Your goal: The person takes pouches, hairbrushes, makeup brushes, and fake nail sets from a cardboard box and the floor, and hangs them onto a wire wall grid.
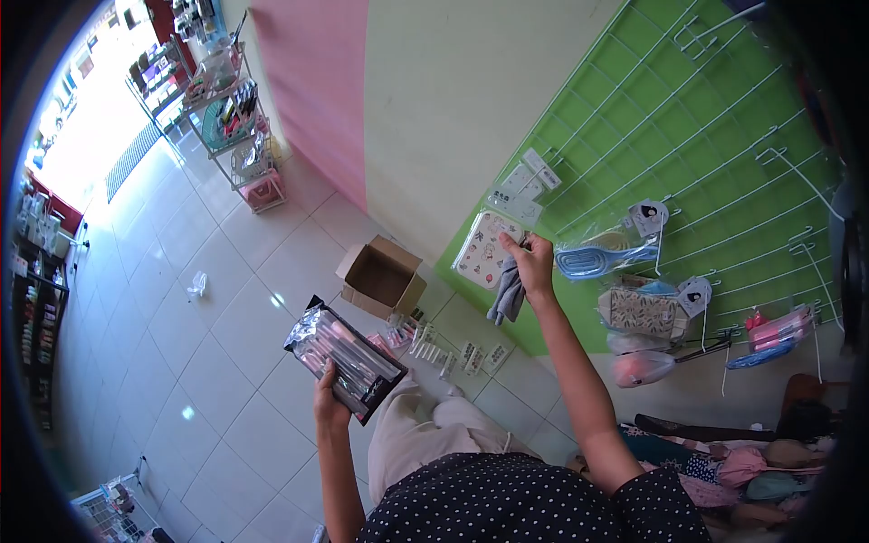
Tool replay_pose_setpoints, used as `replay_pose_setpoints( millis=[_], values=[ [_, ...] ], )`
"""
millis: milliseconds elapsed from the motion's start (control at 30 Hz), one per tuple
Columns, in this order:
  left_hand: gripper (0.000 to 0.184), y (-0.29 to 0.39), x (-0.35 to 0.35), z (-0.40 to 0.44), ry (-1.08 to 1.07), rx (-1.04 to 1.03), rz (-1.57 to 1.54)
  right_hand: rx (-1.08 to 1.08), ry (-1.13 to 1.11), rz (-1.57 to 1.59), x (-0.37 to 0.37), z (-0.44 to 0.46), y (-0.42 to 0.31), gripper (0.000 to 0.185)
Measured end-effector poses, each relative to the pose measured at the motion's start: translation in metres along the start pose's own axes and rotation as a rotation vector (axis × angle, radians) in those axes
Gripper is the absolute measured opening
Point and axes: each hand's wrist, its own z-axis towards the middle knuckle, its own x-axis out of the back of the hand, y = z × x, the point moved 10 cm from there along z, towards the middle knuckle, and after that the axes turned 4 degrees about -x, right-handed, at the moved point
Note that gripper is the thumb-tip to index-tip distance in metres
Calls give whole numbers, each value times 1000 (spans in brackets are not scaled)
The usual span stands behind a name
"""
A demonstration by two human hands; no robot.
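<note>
My left hand [331, 398] grips the lower edge of a clear-fronted pack of makeup brushes [348, 357] with a black border, held tilted above the floor. Raised toward the wire grid, my right hand [536, 270] is closed around a bunched grey cloth [510, 294] that hangs below the fingers. Its fingertips are at a flat white packet with a small printed pattern [482, 246], hung at the grid's left edge; whether they press it I cannot tell. Just right of that hand hang bagged blue hairbrushes [588, 261].
The white wire grid [625, 109] on the green panel has protruding hooks and carries a leaf-patterned pouch [644, 312]. On the tiled floor stand an open cardboard box [380, 276] and small packaged items [439, 348]. A stocked shelf rack [231, 127] stands by the doorway.
</note>
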Motion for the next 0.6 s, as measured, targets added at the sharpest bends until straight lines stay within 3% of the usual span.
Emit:
replay_pose_setpoints(
  millis=[300,600],
  values=[
    [27,-13,-7,-4,-14,41,6,-57,8,-58,-6,3,9,18],
    [27,-17,-7,-6,-25,35,46,28,96,-72,7,18,23,20]
  ],
)
